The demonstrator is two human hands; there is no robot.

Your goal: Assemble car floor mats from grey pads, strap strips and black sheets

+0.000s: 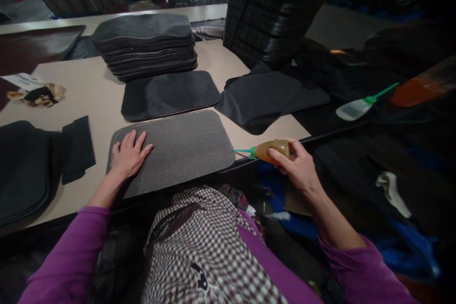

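Note:
A grey rounded panel (181, 147) lies flat at the table's near edge. My left hand (130, 154) rests on its left part with the fingers spread. In my right hand (295, 161) is a squeeze bottle (270, 150) of amber liquid, held on its side. The bottle's green nozzle points left, and its tip is at the panel's right edge; whether it touches cannot be made out. Just behind the grey panel lies a black panel (171, 94).
Behind are a stack of black panels (146, 47) and a taller dark stack (267, 14). More black pieces (274, 97) lie right, others (23, 168) left. A white bottle with a green nozzle (354, 109) is at the right. Crumpled scraps (42, 95) lie far left.

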